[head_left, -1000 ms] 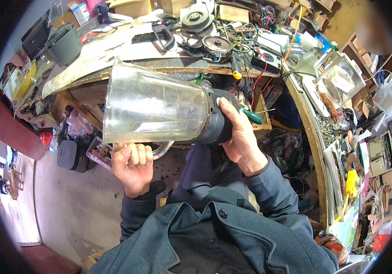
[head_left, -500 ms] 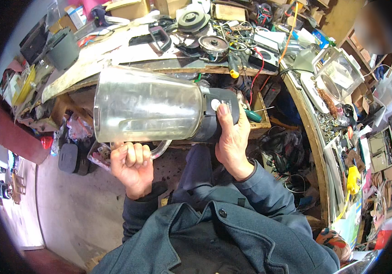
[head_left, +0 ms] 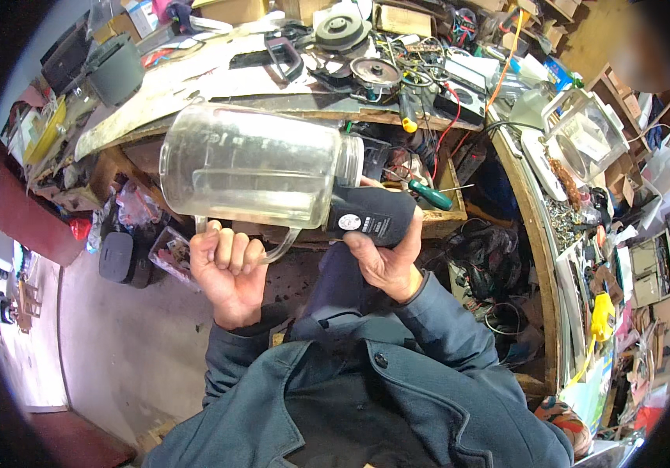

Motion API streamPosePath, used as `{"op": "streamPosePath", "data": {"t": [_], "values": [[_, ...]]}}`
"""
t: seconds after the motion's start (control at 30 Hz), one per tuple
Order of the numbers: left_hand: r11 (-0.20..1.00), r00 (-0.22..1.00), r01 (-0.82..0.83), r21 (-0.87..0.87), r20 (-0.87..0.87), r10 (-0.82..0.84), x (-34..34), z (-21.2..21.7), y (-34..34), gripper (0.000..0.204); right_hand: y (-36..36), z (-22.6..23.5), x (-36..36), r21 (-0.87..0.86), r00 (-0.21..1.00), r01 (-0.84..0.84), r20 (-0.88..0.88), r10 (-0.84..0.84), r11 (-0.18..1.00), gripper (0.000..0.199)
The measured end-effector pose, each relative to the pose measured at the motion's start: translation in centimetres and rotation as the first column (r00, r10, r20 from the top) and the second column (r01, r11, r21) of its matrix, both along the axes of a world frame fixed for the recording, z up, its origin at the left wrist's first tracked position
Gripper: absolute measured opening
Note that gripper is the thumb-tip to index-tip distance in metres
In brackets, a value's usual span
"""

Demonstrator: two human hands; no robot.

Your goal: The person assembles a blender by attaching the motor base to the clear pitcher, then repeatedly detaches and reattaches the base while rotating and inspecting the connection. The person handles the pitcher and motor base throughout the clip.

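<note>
A clear plastic blender jug (head_left: 253,165) lies on its side in the air in front of me, its open mouth pointing left. My left hand (head_left: 228,269) is wrapped around the jug's clear handle underneath. My right hand (head_left: 385,261) grips the black base (head_left: 371,215) at the jug's right end, which sits partly off the jug's threaded neck. Both arms wear a dark blue-grey jacket.
A cluttered wooden workbench (head_left: 194,86) runs across the back, with round metal discs (head_left: 375,71), wires and a green-handled screwdriver (head_left: 427,194). A second crowded bench (head_left: 542,234) runs down the right with a yellow tool (head_left: 602,316). Grey concrete floor (head_left: 108,335) lies at the lower left.
The jug has tilted and shifted slightly right. My right hand has turned under the black base, which now stands a little apart from the jug's neck.
</note>
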State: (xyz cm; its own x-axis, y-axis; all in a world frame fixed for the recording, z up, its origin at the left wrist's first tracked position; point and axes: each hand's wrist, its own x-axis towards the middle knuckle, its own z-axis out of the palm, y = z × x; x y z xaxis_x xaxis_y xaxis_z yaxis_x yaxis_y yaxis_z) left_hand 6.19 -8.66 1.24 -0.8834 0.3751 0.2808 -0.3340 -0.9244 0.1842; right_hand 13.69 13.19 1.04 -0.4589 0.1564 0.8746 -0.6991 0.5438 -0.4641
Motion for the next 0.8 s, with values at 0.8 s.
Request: {"op": "streamPosePath", "data": {"t": [0.8], "values": [[0.946,0.942,0.229,0.229,0.193,-0.275,-1.6,-1.9,-0.4,0.035,3.4,2.3,0.4,0.633,0.974,0.216,-0.191,-0.119,0.743,0.036]]}}
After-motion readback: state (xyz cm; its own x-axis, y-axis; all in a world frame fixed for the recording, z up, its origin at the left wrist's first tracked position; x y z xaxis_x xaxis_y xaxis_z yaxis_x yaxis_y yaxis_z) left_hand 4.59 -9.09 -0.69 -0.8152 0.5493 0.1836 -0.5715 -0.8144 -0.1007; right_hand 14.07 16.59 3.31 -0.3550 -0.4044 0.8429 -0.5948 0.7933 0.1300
